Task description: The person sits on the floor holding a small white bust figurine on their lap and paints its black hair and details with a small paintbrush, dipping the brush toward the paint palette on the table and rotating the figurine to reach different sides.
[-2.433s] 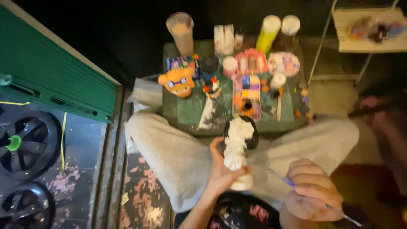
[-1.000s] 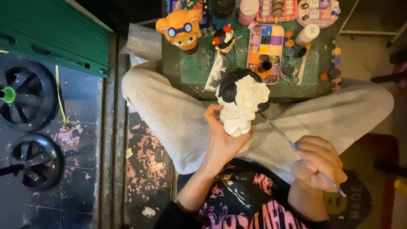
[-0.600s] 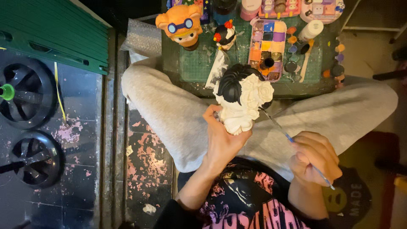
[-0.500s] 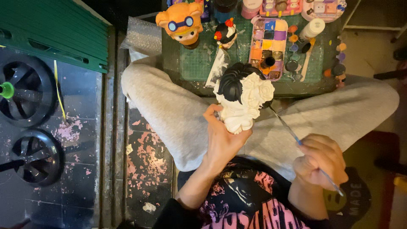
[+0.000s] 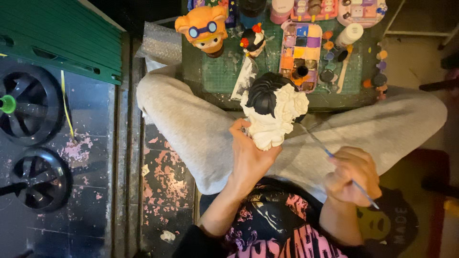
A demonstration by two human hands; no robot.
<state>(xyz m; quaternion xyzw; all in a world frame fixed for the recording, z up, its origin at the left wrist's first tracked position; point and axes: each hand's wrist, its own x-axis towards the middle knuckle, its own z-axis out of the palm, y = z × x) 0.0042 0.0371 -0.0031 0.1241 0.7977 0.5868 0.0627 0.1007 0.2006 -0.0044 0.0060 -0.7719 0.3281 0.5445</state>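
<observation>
My left hand (image 5: 251,155) grips the base of a white plaster figurine (image 5: 275,112) with black painted hair, holding it tilted over my lap. A thin paintbrush (image 5: 334,160) is pinched in my right hand (image 5: 353,176), and its tip reaches up to the figurine's right side. I sit cross-legged in grey trousers (image 5: 191,129). In front of my knees lies a green cutting mat (image 5: 220,74) on the floor. On it is a paint palette (image 5: 300,52) with several coloured wells.
An orange figurine with goggles (image 5: 203,31) and a small black, white and red figurine (image 5: 252,40) stand on the mat. Small paint pots (image 5: 377,79) and a white bottle (image 5: 349,34) lie at its right. A green slatted panel (image 5: 62,38) and black wheels (image 5: 28,112) are at my left.
My view moved closer over the work. My left hand raised the figurine and tilted it toward the mat. My right hand brought the brush tip up to the figurine's side.
</observation>
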